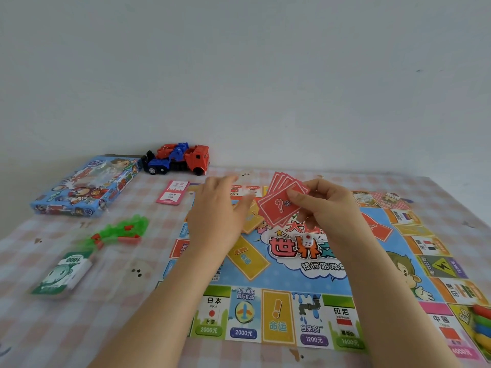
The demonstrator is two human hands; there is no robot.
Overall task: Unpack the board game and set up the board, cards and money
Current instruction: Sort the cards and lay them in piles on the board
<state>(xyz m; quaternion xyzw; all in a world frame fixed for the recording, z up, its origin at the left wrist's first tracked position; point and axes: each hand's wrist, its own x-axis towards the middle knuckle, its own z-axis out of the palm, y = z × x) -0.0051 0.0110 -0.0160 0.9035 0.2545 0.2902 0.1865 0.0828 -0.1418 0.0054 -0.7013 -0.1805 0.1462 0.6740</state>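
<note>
Right hand (325, 205) pinches fanned red cards (281, 201) — left hand (218, 211) flat over board (292, 277).

The board (292, 277) is smooth printed paper lying on matt checked cloth (119, 328). Past the board's far left corner, the toy truck (196, 158) is glossy plastic.

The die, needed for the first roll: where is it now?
In the head view, the die sits on the board, on its centre title, just below the right hand holding red cards.
</note>
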